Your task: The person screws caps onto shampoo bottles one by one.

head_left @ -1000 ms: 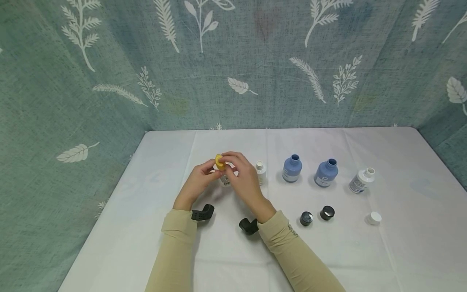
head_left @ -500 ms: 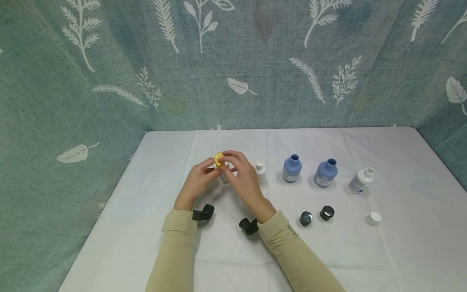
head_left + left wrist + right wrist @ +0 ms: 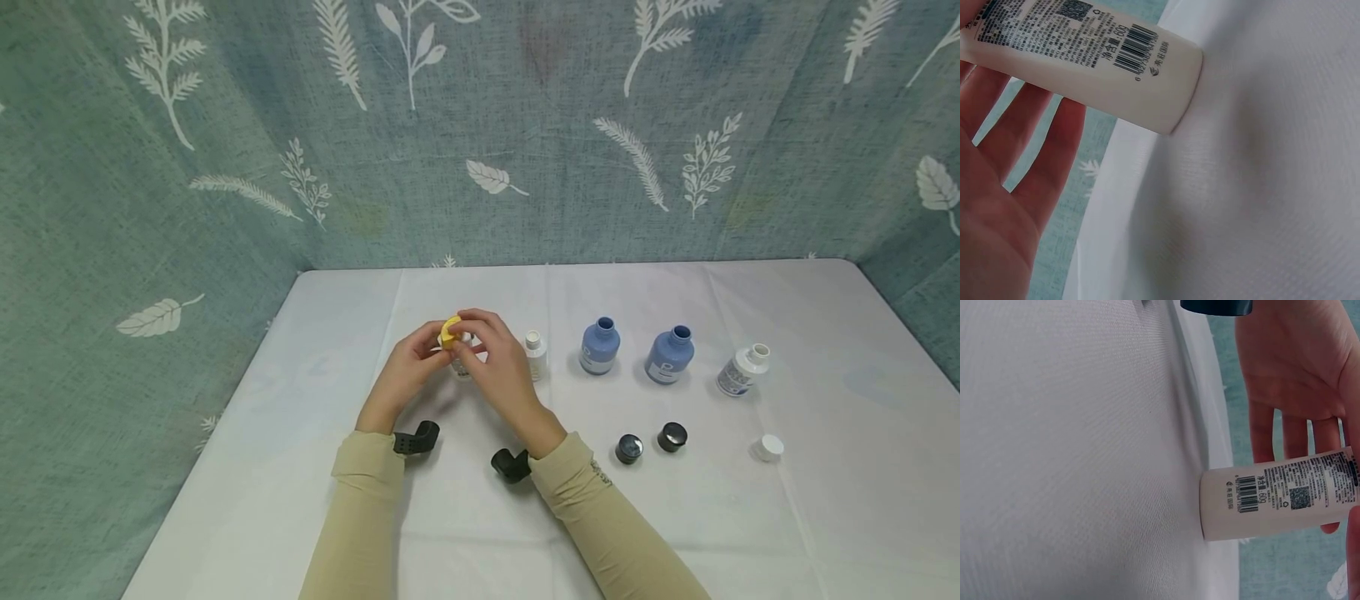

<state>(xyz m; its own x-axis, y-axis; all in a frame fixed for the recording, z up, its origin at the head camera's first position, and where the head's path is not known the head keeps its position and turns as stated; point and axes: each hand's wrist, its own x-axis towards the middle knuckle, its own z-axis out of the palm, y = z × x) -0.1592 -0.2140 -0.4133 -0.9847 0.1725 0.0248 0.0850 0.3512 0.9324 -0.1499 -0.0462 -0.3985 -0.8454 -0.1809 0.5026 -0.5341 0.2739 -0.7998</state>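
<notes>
A white bottle point(image 3: 1116, 94), printed with dark text and a barcode, is held left of a second white bottle point(image 3: 536, 358). Its upper part is gripped by the loosely bent left hand point(image 3: 405, 373); a yellow cap point(image 3: 449, 332) is pinched between thumb and fingers of the right hand point(image 3: 508, 373).

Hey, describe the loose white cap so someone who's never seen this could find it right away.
On the white-covered table, find the rightmost bottle, a white one. In the head view, the white cap lies below it, slightly right. Its colour sets it apart from the two black caps to its left.
</notes>
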